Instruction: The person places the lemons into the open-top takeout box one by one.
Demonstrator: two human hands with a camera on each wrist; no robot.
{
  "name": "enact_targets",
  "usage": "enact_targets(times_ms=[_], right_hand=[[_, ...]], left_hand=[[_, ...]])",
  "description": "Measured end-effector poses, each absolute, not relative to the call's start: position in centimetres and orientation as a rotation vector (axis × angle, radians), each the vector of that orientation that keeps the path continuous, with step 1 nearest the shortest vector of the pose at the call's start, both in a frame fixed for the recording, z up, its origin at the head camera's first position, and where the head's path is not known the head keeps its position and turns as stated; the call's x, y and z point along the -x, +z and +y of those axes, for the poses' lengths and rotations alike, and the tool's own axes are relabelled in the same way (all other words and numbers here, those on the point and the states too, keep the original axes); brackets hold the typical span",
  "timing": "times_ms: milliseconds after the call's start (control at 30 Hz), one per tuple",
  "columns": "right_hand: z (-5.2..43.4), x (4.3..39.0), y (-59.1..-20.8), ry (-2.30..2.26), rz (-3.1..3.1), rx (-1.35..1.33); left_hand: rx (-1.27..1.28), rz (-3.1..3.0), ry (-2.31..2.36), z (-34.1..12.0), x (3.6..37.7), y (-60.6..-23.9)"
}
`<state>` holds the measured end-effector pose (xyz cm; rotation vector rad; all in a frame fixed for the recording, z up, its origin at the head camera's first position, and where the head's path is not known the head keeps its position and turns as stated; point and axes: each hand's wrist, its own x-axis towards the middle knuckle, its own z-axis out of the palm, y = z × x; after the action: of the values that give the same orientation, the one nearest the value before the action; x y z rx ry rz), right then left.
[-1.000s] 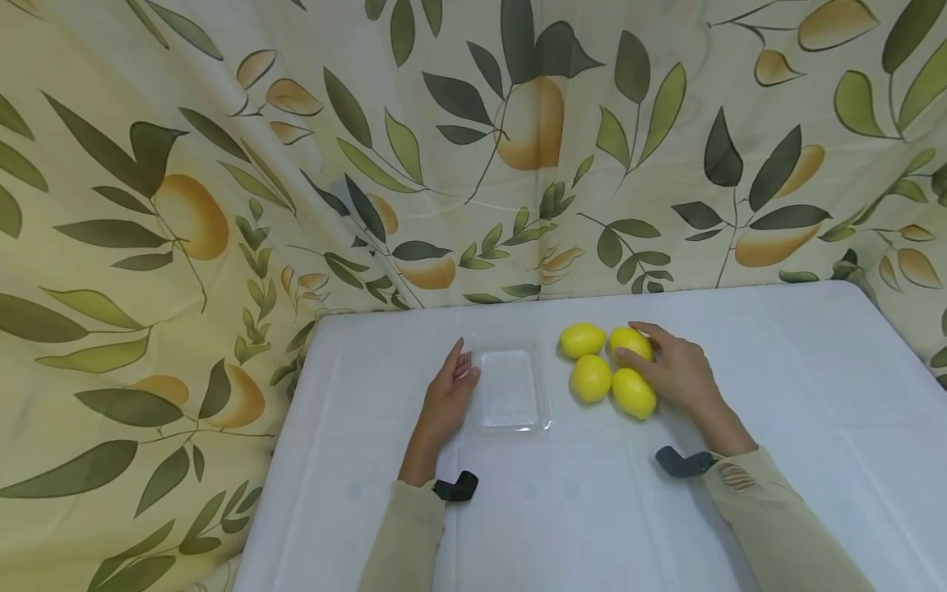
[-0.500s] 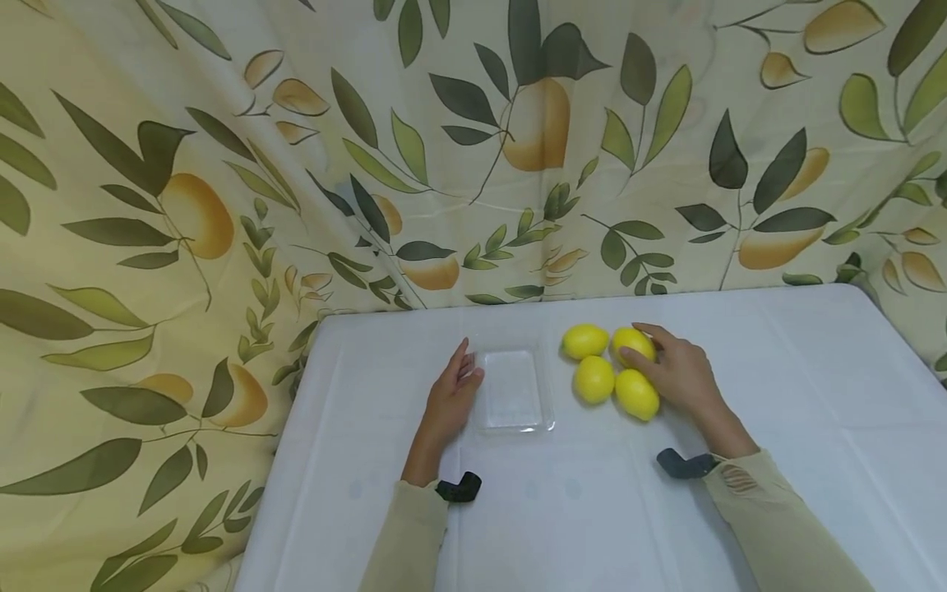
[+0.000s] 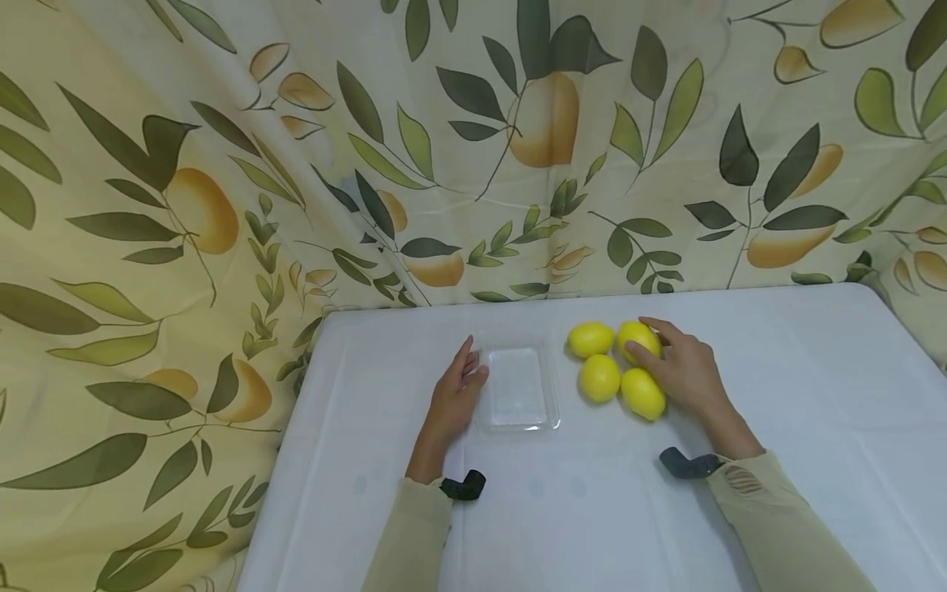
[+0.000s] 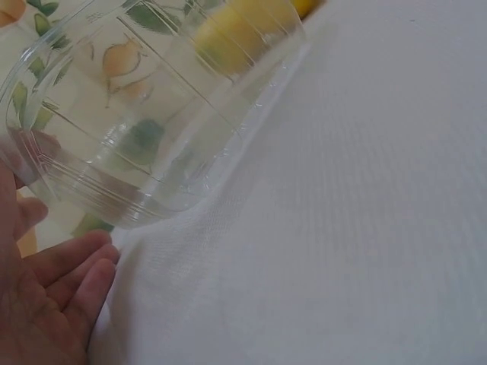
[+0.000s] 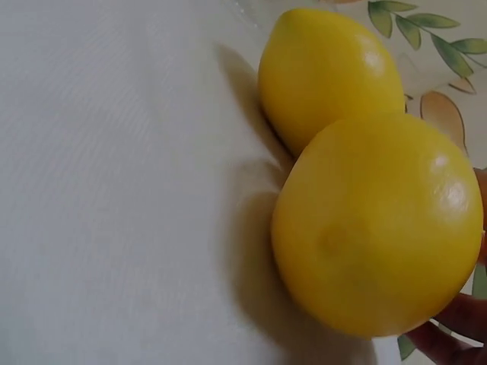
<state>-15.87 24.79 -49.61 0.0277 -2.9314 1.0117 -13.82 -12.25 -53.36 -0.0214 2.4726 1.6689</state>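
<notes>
Head view shows a white-clothed table (image 3: 777, 395) against a leaf-and-pear printed curtain (image 3: 148, 205). Left hand (image 3: 455, 395) rests, fingers straight, against a clear plastic rectangular tray (image 3: 515, 386). Just right, four yellow lemons (image 3: 601, 376) cluster; right hand (image 3: 684, 374) curls fingers around the rear-right lemon (image 3: 638, 335).

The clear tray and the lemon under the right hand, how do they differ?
The clear tray is transparent, flat and rectangular; the far right lemon is opaque yellow and rounded. The tray lies alone with the left hand at its left edge; the lemon sits among three other lemons with the right hand curled over it. Both rest on the white table.
</notes>
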Motion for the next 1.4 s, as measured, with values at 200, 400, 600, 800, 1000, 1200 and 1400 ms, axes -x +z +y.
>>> enact_targets(times_ms=[200,400,600,800,1000,1200,1400], right_hand=[[24.3,15.8,-48.6,1.051,-2.872,-0.013],[23.6,15.8,-47.5,1.050,-2.822,-0.043],[22.7,15.8,-46.6,1.041,-2.781,-0.049],[21.1,15.5,-45.6,1.078,-2.768,-0.050],[19.6,15.5,-45.2,1.129,-2.722,-0.087],[18.4,15.8,-45.2,1.180,-2.702,-0.117],[17.1,16.0,-45.3,1.226,-2.720,-0.114]], left_hand=[[-0.012,2.473,1.691,-12.1,14.0,-53.3],[-0.009,2.484,1.678,-12.1,14.0,-53.1],[-0.013,2.481,1.665,-12.0,14.0,-53.1],[-0.001,2.494,1.665,-12.1,13.9,-52.9],[0.014,2.488,1.660,-12.2,13.8,-53.2],[0.018,2.493,1.640,-12.3,13.8,-53.4],[0.001,2.496,1.647,-12.3,13.8,-53.4]])
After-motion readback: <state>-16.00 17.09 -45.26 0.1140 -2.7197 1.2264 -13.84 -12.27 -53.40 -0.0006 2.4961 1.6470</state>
